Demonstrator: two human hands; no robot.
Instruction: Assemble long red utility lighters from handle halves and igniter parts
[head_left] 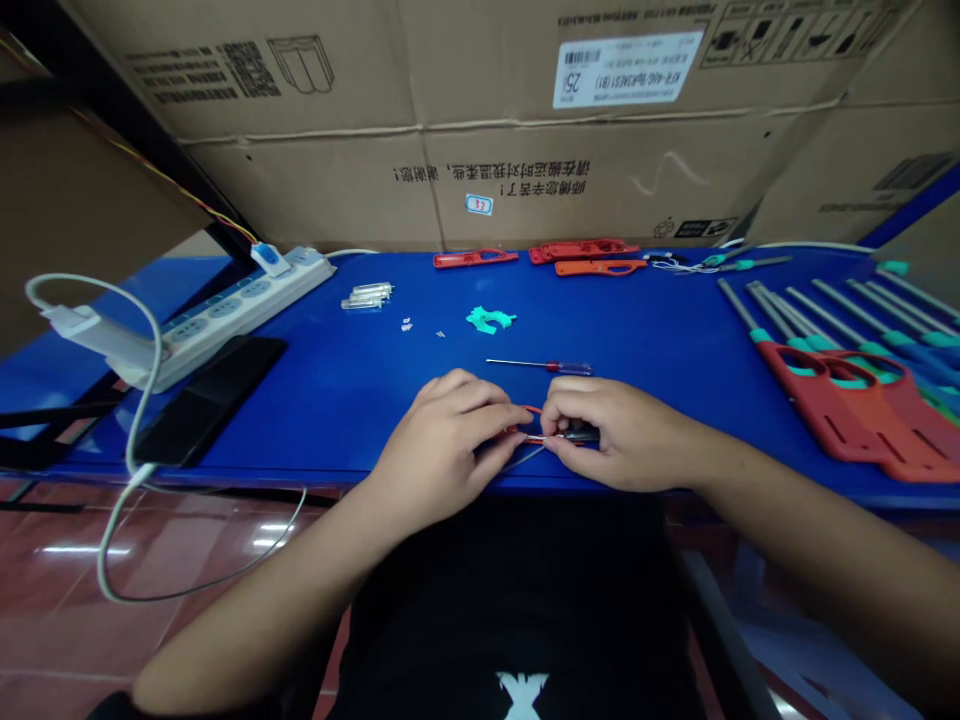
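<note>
Item: thin red-and-silver piece [534, 437], likely light, stiff, fiddly; pinched at its edges by my left hand [442, 440] and right hand [622, 435].

A white power strip [247, 315] lies beside a black phone [210, 400].

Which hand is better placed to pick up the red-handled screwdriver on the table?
Right, probably: the right hand lies nearest the red handle of the screwdriver on the blue table. It shares a small red part with the left hand, so would need to let go first.
</note>
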